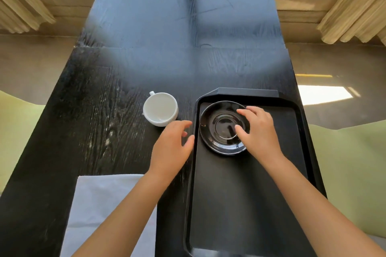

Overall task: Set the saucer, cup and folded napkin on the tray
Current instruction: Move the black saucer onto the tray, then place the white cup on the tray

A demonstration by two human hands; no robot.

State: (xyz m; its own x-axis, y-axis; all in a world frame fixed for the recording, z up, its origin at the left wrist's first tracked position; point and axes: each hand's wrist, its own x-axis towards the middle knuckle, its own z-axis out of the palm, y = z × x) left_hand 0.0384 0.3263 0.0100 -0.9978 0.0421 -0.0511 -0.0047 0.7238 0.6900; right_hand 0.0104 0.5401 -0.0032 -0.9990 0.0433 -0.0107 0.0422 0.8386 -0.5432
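Already the black saucer (221, 129) is lying flat on the far left part of the black tray (246, 194), close to the tray's far rim. The right hand (259, 129) is reaching over the saucer's right side, its fingers (243, 111) loosely spread and curved, the tips lying at the saucer's far rim and over its centre ring; whether they are actually gripping the rim or only touching it is hard to tell. The left hand (173, 144) is hovering over the dark wooden table (83, 110) just beside the tray's left edge, fingers slightly curled and parted, holding nothing. The white cup (160, 109) is standing upright and empty on the table, just beyond the left hand and off the tray, its handle pointing away from the person. A white napkin (100, 204) is lying flat on the table near the person, partly under the left forearm, to the left of the tray.
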